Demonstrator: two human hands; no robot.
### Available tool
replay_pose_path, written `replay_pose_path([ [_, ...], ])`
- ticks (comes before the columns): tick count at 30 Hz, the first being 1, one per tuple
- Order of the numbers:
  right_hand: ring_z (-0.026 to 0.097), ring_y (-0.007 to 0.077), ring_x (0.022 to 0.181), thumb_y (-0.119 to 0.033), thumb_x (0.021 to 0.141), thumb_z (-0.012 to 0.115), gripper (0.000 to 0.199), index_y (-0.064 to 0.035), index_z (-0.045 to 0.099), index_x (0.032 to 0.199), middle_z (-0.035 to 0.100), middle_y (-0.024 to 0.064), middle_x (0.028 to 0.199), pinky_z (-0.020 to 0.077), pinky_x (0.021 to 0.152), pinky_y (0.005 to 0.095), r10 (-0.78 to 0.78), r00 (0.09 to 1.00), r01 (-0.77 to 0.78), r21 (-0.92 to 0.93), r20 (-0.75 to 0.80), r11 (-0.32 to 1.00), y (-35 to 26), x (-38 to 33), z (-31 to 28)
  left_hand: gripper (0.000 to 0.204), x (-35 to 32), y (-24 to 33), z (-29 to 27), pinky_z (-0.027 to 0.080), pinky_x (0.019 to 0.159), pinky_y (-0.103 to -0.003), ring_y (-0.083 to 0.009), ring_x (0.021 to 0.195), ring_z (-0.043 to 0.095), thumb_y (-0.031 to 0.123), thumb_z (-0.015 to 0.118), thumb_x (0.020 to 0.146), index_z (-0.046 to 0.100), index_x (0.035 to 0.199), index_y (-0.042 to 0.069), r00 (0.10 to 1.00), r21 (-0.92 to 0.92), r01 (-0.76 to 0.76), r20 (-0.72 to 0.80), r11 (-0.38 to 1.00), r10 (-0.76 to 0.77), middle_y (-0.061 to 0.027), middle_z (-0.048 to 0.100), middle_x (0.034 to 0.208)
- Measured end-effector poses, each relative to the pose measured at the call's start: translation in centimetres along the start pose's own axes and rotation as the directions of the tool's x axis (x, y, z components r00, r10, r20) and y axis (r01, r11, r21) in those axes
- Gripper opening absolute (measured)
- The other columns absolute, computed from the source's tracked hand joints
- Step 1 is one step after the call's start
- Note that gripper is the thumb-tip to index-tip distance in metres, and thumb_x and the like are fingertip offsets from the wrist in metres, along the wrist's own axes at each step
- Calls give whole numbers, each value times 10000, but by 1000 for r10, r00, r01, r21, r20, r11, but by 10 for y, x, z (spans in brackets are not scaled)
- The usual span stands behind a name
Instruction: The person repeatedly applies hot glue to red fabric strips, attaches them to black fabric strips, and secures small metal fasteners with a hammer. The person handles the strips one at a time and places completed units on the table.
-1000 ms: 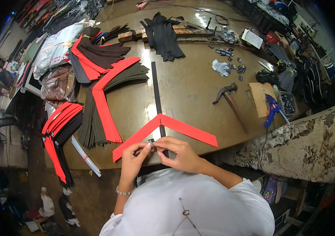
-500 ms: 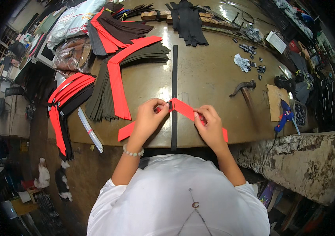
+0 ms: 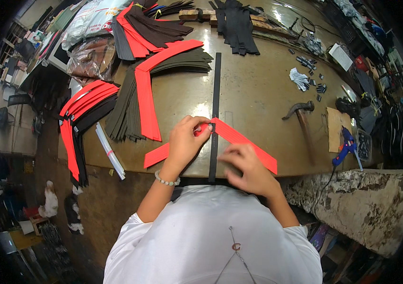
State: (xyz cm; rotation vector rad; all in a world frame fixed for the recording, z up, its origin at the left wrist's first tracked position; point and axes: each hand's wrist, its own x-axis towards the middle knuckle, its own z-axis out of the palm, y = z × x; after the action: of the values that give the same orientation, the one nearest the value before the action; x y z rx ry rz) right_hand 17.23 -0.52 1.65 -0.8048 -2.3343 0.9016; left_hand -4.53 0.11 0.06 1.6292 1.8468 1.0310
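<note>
A bent red strip (image 3: 246, 139), angled in a wide V, lies across a long narrow black band (image 3: 217, 85) on the table. My left hand (image 3: 187, 139) pinches the strip near its bend, thumb and forefinger together over the black band. A small dark piece shows at the fingertips, too small to make out. Just below the strip's right arm hovers my right hand (image 3: 246, 168), apart from it. Its fingers are smeared by motion and no held thing can be made out.
Fanned stacks of red and dark green strips (image 3: 149, 99) and red and black strips (image 3: 88, 104) lie left, beside a white bundle (image 3: 109, 151). Black strips (image 3: 234, 28) are at the back. A hammer (image 3: 301, 113), small labels (image 3: 299, 79) and a blue glue gun (image 3: 346, 144) are right.
My right hand has let go of the strip's right arm and moved toward me and slightly left. My left hand still pinches near the bend. The whole view has shifted a little.
</note>
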Motion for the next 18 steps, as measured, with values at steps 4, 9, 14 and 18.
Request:
replay_pose_path([
  [4, 490, 308, 1111, -105, 751, 747, 526, -117, 592, 1253, 523, 114, 1169, 434, 923, 434, -61, 983, 81, -114, 171, 990, -16, -1, 18, 202, 0, 2, -1, 499, 648, -350, -222, 704, 617, 218, 743, 820, 731, 987, 104, 1000, -5, 8, -5, 1000, -8, -83, 605, 788],
  [9, 570, 297, 947, -66, 763, 722, 400, -74, 614, 1147, 535, 130, 1071, 488, 799, 393, -72, 996, 73, 1, 47, 997, -3, 13, 29, 203, -2, 4, 0, 497, 629, -298, -158, 687, 586, 149, 756, 815, 729, 1007, 88, 1000, -12, 1, -28, 1000, -1, -63, 597, 790],
  [14, 633, 297, 885, 25, 784, 665, 269, -39, 643, 1044, 577, 151, 968, 502, 728, 390, -114, 993, 114, -1, -33, 993, 25, 52, 2, 206, -2, 1, -1, 481, 622, -299, -163, 664, 581, 165, 751, 822, 745, 1021, 111, 999, 19, -43, -7, 999, 44, -61, 595, 783],
  [18, 679, 209, 747, 19, 847, 660, 141, 24, 631, 985, 642, 143, 850, 542, 639, 325, 109, 993, -113, 175, 32, 978, 45, 94, -10, 198, -3, -1, -3, 473, 622, -300, -162, 655, 580, 161, 744, 827, 760, 1019, 115, 1000, 9, -27, 17, 1000, 27, -61, 582, 769],
])
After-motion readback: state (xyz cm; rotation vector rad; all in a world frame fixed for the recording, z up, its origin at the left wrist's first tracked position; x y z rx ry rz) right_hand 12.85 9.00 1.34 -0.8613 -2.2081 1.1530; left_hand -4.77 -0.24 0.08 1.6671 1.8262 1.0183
